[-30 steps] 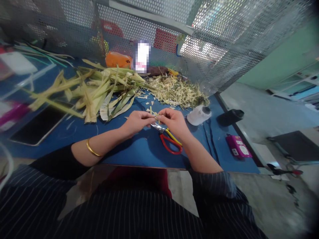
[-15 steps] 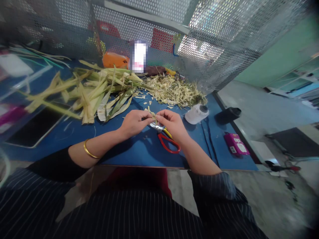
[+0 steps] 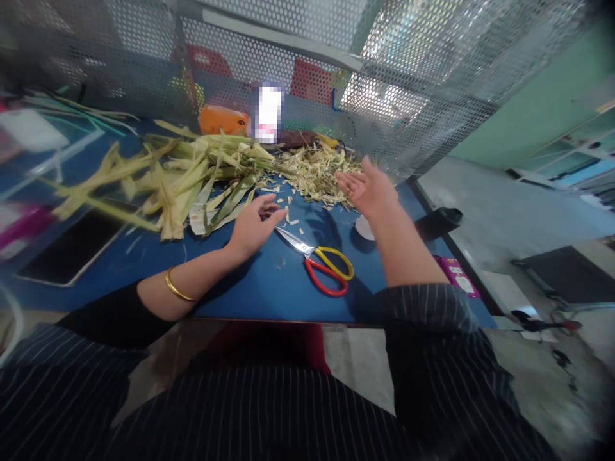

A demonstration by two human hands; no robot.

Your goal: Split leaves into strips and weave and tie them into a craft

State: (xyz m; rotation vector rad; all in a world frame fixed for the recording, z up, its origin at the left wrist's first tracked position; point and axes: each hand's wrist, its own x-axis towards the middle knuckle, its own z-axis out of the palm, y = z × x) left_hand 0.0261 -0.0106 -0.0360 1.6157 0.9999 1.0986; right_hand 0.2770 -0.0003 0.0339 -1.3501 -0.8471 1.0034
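Observation:
My left hand (image 3: 254, 227) hovers above the blue table with its fingers loosely curled and the thumb apart; nothing shows in its grasp. A small pale scrap (image 3: 287, 216) shows beside its thumb tip. Raised over the right end of a heap of shredded husk bits (image 3: 317, 173), my right hand (image 3: 372, 192) has its fingers spread and holds nothing visible. Between the hands lies a pair of scissors (image 3: 307, 250) with one red and one yellow handle, blades pointing toward my left hand. Long dry corn husks (image 3: 173, 186) are piled beyond my left hand.
A white thread cone (image 3: 365, 228) is mostly hidden behind my right forearm. Farther right are a black cylinder (image 3: 438, 223) and a purple packet (image 3: 459, 276). A dark phone-like slab (image 3: 72, 250) lies left. An orange packet (image 3: 223, 120) stands before the perforated metal screen (image 3: 288, 38).
My hands have parted from the small husk piece they pinched together. The right hand moved up and right and opened over the heap; the left drew slightly back. The scissors are now uncovered.

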